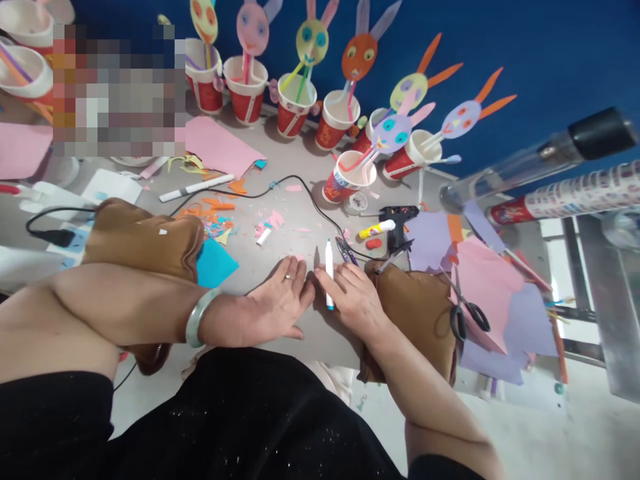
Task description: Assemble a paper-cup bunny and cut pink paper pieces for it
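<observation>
Grey tabletop [320, 343] lies under both your hands, with a brown cushion [145, 233] at your left forearm and another brown cushion [415, 313] at your right. Your left hand [277, 300] rests palm down, fingers loosely spread, nothing visible in its grasp. Your right hand [357, 300] pinches the white marker [329, 267] between thumb and fingers (its teal tip uncapped). The marker sits just right of your left fingers, apart from them, its long axis running away from you, tip at the far end. Beyond your left hand lies a short white piece [263, 237], perhaps the cap, too small to be sure.
</observation>
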The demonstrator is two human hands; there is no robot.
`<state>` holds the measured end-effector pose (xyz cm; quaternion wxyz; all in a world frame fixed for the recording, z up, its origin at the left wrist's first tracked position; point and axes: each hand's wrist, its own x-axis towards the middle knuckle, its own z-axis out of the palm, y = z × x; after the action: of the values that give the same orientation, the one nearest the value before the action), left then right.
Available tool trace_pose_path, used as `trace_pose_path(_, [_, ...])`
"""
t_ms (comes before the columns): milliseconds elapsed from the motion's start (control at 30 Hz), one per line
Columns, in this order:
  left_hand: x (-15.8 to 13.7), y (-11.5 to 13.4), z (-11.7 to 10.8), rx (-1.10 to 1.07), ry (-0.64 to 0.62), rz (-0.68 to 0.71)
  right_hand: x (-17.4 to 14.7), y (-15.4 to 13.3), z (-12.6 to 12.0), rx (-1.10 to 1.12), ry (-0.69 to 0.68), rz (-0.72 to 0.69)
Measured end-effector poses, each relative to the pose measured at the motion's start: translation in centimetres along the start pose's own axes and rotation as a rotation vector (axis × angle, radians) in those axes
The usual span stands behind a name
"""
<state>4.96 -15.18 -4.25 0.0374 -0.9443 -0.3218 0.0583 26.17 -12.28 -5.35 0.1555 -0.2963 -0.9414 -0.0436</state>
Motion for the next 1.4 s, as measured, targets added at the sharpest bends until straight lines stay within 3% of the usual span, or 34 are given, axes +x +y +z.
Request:
trace_pose_path(333, [0.4,-0.5,-0.9,-0.01,-0.085,-0.043,0.2,0.1,0.5,0.039,-0.015,0.011])
trace_pose_path(867, [0.7,-0.3,0.2,-0.014,0.001,0.049,-0.2,0.4,0.2,0.121,-0.093,0.057])
trace_pose_path(1167, [0.3,0.4,1.5,0.0,0.094,0.042,-0.3,0.7,0.4,0.195,-0.043,0.075])
trace_pose_path(1400, [0.5,0.2,0.7,-0.023,0.073,0.073,-0.5,0.8,0.3,0.233,-0.065,0.11])
